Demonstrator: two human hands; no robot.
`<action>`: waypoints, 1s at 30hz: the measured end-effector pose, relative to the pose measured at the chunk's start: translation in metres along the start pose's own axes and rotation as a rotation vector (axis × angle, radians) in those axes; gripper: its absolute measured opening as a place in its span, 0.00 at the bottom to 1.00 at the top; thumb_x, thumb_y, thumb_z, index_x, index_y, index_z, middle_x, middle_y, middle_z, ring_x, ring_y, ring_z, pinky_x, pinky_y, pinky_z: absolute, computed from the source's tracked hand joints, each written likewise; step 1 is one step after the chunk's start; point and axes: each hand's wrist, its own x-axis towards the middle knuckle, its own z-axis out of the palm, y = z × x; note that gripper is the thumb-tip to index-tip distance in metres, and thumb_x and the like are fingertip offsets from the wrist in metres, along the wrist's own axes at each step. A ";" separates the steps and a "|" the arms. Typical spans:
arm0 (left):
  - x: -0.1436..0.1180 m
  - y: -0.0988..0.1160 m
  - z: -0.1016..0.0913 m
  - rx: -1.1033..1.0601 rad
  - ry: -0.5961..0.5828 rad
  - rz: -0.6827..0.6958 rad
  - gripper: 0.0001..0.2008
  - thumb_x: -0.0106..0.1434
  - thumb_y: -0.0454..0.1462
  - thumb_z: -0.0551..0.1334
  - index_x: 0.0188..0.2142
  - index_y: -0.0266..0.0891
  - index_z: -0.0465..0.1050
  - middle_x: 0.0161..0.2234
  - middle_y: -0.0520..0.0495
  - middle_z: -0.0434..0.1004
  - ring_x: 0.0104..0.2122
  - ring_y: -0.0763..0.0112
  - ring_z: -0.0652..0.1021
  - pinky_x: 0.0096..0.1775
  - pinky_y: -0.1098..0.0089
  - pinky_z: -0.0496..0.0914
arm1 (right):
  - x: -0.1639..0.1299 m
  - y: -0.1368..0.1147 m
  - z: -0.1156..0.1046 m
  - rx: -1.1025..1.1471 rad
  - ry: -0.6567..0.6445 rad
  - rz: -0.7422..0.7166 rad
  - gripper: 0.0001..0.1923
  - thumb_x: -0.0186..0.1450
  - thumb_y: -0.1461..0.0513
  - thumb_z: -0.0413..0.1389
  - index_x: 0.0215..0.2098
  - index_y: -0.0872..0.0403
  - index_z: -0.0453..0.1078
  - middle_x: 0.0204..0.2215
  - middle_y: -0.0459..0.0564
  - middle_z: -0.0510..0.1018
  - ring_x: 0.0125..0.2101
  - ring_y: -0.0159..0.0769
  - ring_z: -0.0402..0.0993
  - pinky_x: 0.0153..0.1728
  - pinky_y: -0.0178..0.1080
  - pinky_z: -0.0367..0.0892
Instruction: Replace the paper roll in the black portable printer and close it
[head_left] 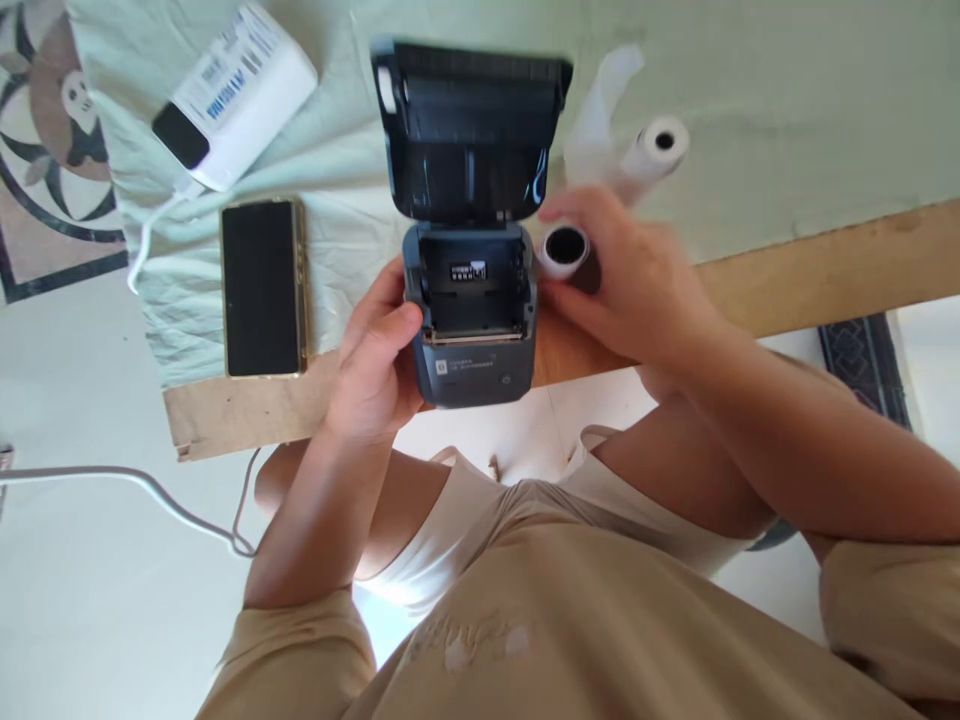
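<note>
The printer (476, 392) bears a power sign (506, 379), blurred lettering (472, 365).

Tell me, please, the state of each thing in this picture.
Thermal printer: lid raised, gripped by left hand.
Near paper roll: held in right hand.
Far paper roll: outside the hands, loose strip beside it.
Smartphone: face up, screen dark.
White device: panel dark, cable attached.

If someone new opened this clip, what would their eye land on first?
Probably the dark device at the center, its lid flipped up and its hollow compartment exposed, with the left hand gripping its side. Next, just to its right, the white roll with a dark core, between the fingers of the right hand.
</note>
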 end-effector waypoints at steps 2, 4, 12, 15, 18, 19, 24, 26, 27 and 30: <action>0.001 -0.001 -0.004 0.023 -0.015 -0.002 0.18 0.67 0.46 0.63 0.50 0.40 0.81 0.40 0.44 0.86 0.50 0.53 0.85 0.49 0.56 0.82 | -0.001 0.001 0.000 0.021 0.007 -0.038 0.25 0.60 0.60 0.60 0.56 0.44 0.66 0.46 0.50 0.83 0.39 0.47 0.80 0.34 0.47 0.73; 0.002 -0.001 -0.006 0.039 -0.018 -0.013 0.18 0.67 0.46 0.62 0.50 0.42 0.82 0.41 0.45 0.86 0.48 0.54 0.86 0.48 0.57 0.82 | -0.001 -0.001 -0.006 0.099 0.103 -0.148 0.23 0.61 0.59 0.61 0.54 0.44 0.66 0.48 0.49 0.83 0.42 0.45 0.81 0.37 0.47 0.75; 0.000 0.000 -0.001 -0.035 -0.022 -0.005 0.18 0.67 0.44 0.61 0.49 0.38 0.82 0.41 0.44 0.87 0.35 0.62 0.85 0.32 0.67 0.80 | 0.014 0.015 -0.034 0.023 0.381 0.034 0.20 0.59 0.65 0.59 0.50 0.44 0.68 0.51 0.54 0.74 0.52 0.50 0.76 0.46 0.52 0.75; 0.000 -0.001 -0.001 -0.034 -0.011 0.009 0.18 0.68 0.44 0.60 0.49 0.37 0.82 0.38 0.44 0.87 0.30 0.66 0.84 0.29 0.69 0.78 | 0.022 0.035 -0.021 0.024 0.209 0.121 0.27 0.55 0.65 0.63 0.52 0.47 0.66 0.51 0.57 0.71 0.55 0.53 0.74 0.50 0.55 0.74; -0.001 0.000 -0.001 -0.006 -0.008 0.013 0.17 0.68 0.44 0.60 0.49 0.38 0.82 0.39 0.44 0.87 0.36 0.62 0.86 0.35 0.66 0.80 | 0.027 0.047 -0.012 0.004 0.171 0.143 0.29 0.54 0.66 0.64 0.53 0.48 0.65 0.49 0.59 0.71 0.53 0.52 0.72 0.52 0.56 0.71; -0.001 0.000 0.000 0.001 -0.010 0.015 0.16 0.68 0.44 0.61 0.48 0.39 0.82 0.39 0.44 0.87 0.39 0.59 0.86 0.39 0.64 0.81 | 0.027 0.048 -0.011 -0.008 0.170 0.151 0.29 0.54 0.67 0.63 0.53 0.49 0.65 0.50 0.60 0.71 0.53 0.51 0.71 0.53 0.55 0.71; 0.001 -0.002 -0.001 0.002 -0.031 0.031 0.15 0.69 0.44 0.61 0.47 0.39 0.82 0.38 0.45 0.87 0.50 0.54 0.85 0.53 0.56 0.80 | 0.026 0.035 -0.015 0.140 0.285 0.169 0.34 0.50 0.72 0.60 0.54 0.47 0.64 0.44 0.51 0.76 0.37 0.37 0.70 0.39 0.43 0.69; 0.003 -0.003 -0.004 0.001 -0.057 0.048 0.16 0.69 0.45 0.61 0.47 0.39 0.82 0.37 0.47 0.87 0.51 0.55 0.85 0.54 0.56 0.80 | 0.028 0.028 -0.018 0.402 0.392 0.187 0.35 0.48 0.71 0.59 0.54 0.45 0.63 0.46 0.48 0.76 0.36 0.33 0.71 0.31 0.39 0.67; 0.003 -0.004 -0.005 0.000 -0.070 0.053 0.16 0.68 0.45 0.62 0.47 0.39 0.82 0.37 0.47 0.86 0.51 0.55 0.85 0.54 0.57 0.81 | 0.030 0.027 -0.019 0.573 0.444 0.233 0.34 0.49 0.69 0.58 0.53 0.43 0.62 0.48 0.47 0.75 0.37 0.33 0.73 0.29 0.37 0.66; 0.004 -0.006 -0.009 -0.008 -0.092 0.051 0.16 0.68 0.45 0.63 0.48 0.39 0.81 0.39 0.46 0.86 0.54 0.54 0.84 0.52 0.58 0.82 | 0.038 0.039 -0.021 1.055 0.522 0.511 0.24 0.52 0.62 0.59 0.47 0.42 0.63 0.46 0.43 0.77 0.41 0.35 0.79 0.25 0.34 0.68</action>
